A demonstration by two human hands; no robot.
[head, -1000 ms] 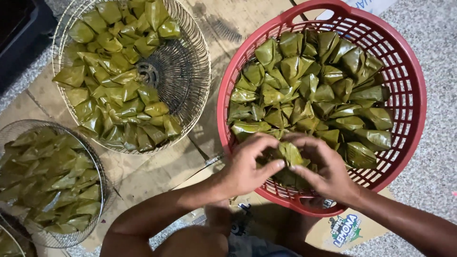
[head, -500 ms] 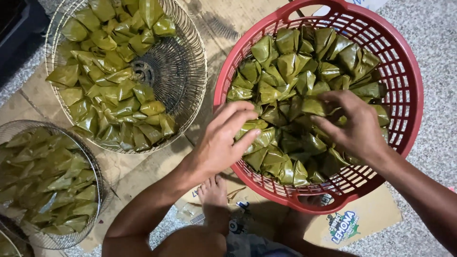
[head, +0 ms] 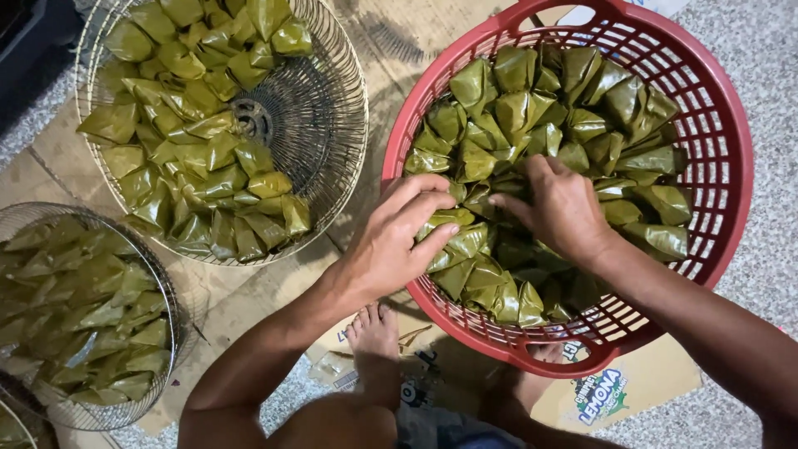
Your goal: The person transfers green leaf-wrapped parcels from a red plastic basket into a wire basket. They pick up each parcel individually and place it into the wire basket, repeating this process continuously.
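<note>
With both hands in the red basket (head: 731,150), our left hand (head: 399,241) curled around a leaf parcel (head: 453,241) near its middle and our right hand (head: 561,208) pinching another, we judge light, even lifting avoids unwrapping.

The green leaf-wrapped parcels (head: 532,116) are small folded pyramid-ish packets, shiny and a bit wrinkled, heaped loosely inside a round red plastic basket (head: 731,125). They point every which way, filling most of it, with some bare latticed bottom showing along the near rim.
</note>
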